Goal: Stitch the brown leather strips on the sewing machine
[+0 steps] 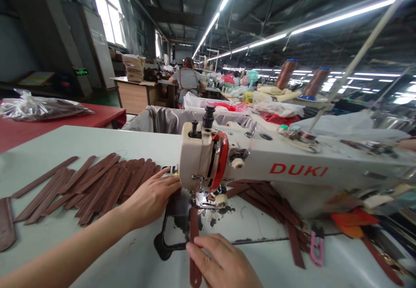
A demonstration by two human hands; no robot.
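Observation:
My right hand (224, 262) pinches a narrow brown strap (194, 225), with the thumb and fingers near its lower part. The strap lies lengthwise under the presser foot (203, 204) of a white sewing machine (260, 149); its near end is rounded with a small hole. My left hand (151, 199) reaches to the left side of the machine head, palm down and fingers stretched out. Some of its fingertips meet the edge of the head and are partly hidden there. Just left of that hand lies a heap of similar brown straps (107, 181).
More brown straps (269, 201) lie under the machine arm. Pink thread snips (316, 247) and an orange piece (354, 223) are at the right. Behind the table stands a grey cloth-lined bin (165, 119). A person (188, 80) sits farther back. Thread cones (316, 82) stand at right.

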